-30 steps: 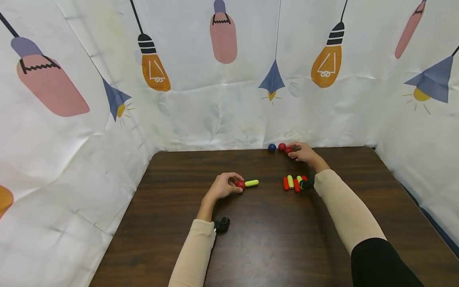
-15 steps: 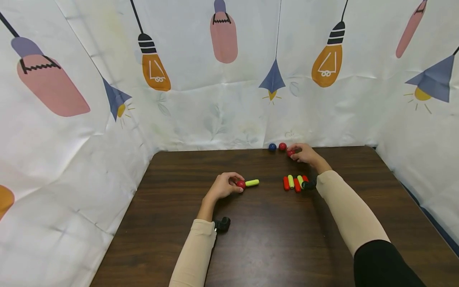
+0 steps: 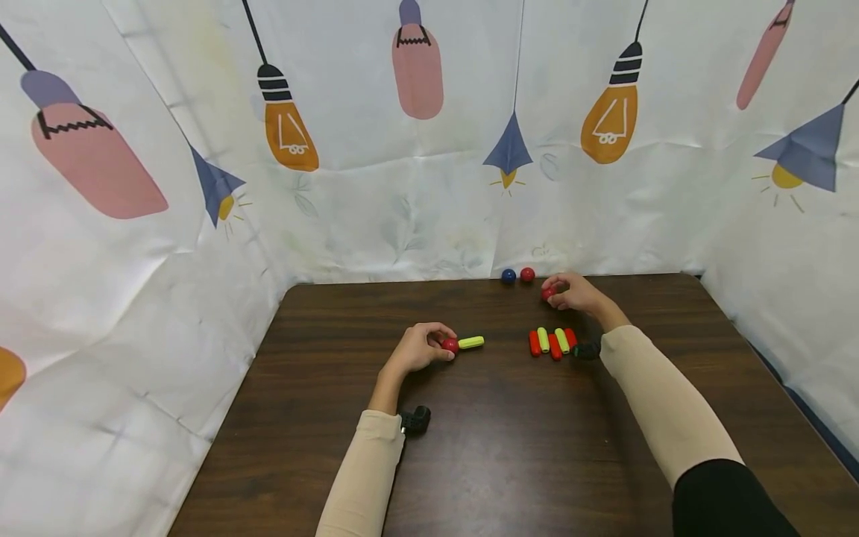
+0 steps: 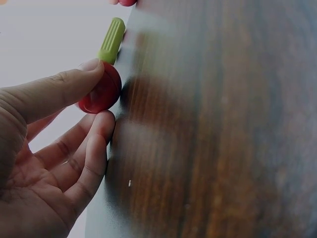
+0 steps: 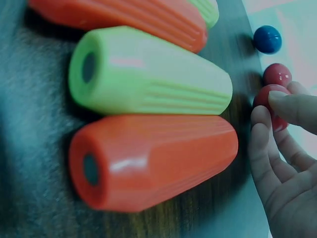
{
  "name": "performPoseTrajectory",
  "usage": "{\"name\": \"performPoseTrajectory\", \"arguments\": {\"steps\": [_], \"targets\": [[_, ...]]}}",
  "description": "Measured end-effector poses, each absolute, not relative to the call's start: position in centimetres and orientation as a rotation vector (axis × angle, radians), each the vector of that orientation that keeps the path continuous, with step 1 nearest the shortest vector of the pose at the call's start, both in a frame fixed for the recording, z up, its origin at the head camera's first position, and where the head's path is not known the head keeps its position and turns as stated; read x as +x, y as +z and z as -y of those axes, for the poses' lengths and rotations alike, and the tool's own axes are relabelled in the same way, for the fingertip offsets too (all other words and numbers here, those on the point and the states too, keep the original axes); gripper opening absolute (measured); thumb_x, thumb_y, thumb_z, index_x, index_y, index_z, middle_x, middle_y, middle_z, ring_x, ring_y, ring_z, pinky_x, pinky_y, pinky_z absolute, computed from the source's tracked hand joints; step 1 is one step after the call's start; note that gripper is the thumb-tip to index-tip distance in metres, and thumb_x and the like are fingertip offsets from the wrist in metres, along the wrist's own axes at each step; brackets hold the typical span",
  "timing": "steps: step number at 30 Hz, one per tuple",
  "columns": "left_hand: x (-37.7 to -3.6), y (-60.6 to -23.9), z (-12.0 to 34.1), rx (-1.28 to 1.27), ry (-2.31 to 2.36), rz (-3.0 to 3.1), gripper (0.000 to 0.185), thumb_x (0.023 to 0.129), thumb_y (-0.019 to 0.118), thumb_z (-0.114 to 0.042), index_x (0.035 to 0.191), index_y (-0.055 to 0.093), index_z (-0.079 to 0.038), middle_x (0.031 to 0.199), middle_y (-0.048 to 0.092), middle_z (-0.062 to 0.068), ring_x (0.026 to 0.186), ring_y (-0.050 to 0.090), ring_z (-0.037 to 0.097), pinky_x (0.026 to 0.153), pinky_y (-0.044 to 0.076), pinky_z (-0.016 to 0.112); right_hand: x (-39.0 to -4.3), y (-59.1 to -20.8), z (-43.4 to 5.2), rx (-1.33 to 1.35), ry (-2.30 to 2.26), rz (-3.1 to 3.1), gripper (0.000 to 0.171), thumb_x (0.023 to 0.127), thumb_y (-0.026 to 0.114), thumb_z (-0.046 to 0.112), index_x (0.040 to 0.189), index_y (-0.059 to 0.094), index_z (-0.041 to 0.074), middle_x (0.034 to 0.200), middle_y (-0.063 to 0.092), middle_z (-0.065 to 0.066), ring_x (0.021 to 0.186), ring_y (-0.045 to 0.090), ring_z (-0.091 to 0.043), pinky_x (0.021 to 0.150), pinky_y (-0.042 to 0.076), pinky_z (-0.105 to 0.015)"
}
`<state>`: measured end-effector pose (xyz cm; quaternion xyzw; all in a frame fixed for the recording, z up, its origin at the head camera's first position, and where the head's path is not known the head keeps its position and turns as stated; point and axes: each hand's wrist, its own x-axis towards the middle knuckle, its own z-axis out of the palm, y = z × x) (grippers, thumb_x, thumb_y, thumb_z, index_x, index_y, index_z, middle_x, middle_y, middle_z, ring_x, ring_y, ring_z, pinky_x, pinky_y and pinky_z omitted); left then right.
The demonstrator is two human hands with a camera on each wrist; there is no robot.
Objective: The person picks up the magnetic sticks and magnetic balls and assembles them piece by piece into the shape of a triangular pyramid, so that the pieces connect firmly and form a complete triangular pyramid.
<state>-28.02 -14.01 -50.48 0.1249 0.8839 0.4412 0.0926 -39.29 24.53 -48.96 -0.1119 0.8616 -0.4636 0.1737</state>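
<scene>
Thumb and fingers of my left hand [image 3: 414, 350] pinch a red ball [image 4: 101, 94] low over the table. A ridged yellow-green peg [image 4: 112, 40] meets the ball's far side; whether the two are joined, I cannot tell. Toward the back of the table, my right hand [image 3: 579, 295] pinches another red ball [image 3: 548, 294] between thumb and fingertips. Below that hand lie several orange-red pegs [image 5: 158, 161] and yellow-green pegs [image 5: 153, 74] side by side, with a dark hole in the near end of two of them.
A blue ball [image 3: 508, 276] and a red ball [image 3: 527, 274] sit at the table's back edge, near the patterned white curtain [image 3: 423, 216]. The dark wooden table [image 3: 496, 447] spreads out in front of both arms.
My right hand has drawn its red ball back from the other balls, toward me and slightly right. The left hand stays in place with its ball and peg.
</scene>
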Motion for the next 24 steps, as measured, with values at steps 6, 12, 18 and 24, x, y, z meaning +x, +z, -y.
{"name": "performPoseTrajectory", "arguments": {"steps": [6, 12, 18, 24], "targets": [[-28.0, -50.5, 14.1, 0.370, 1.315, -2.620, 0.029, 0.082, 0.087, -0.015, 0.109, 0.075, -0.020, 0.099, 0.070, 0.005, 0.080, 0.063, 0.018, 0.070, 0.053, 0.029, -39.1, -49.2, -24.6, -0.338, -1.366, -2.418, 0.030, 0.101, 0.060, 0.002, 0.130, 0.056, -0.003, 0.127, 0.053, -0.026, 0.099, 0.063, -0.026, 0.086, 0.060, -0.035], [-27.9, -50.5, 14.1, 0.370, 1.318, -2.616, 0.029, 0.083, 0.086, -0.014, 0.109, 0.075, -0.019, 0.099, 0.070, 0.005, 0.080, 0.063, 0.017, 0.070, 0.054, 0.028, -38.3, -48.6, -24.1, -0.391, -1.407, -2.413, 0.031, 0.101, 0.063, 0.007, 0.130, 0.056, 0.001, 0.131, 0.055, -0.024, 0.098, 0.065, -0.027, 0.087, 0.060, -0.035], [-28.0, -50.5, 14.0, 0.370, 1.315, -2.616, 0.030, 0.082, 0.086, -0.014, 0.109, 0.075, -0.019, 0.099, 0.070, 0.005, 0.080, 0.063, 0.017, 0.070, 0.054, 0.028, -37.2, -47.9, -22.9, -0.455, -1.471, -2.377, 0.032, 0.100, 0.066, 0.009, 0.130, 0.058, 0.003, 0.131, 0.055, -0.024, 0.099, 0.065, -0.038, 0.076, 0.062, -0.037], [-28.0, -50.4, 14.0, 0.376, 1.315, -2.619, 0.030, 0.082, 0.087, -0.013, 0.109, 0.075, -0.019, 0.099, 0.070, 0.005, 0.080, 0.063, 0.017, 0.071, 0.054, 0.028, -35.8, -47.9, -21.5, -0.496, -1.533, -2.335, 0.032, 0.098, 0.070, 0.011, 0.127, 0.060, 0.005, 0.127, 0.057, -0.019, 0.087, 0.067, -0.034, 0.059, 0.055, -0.034]]}}
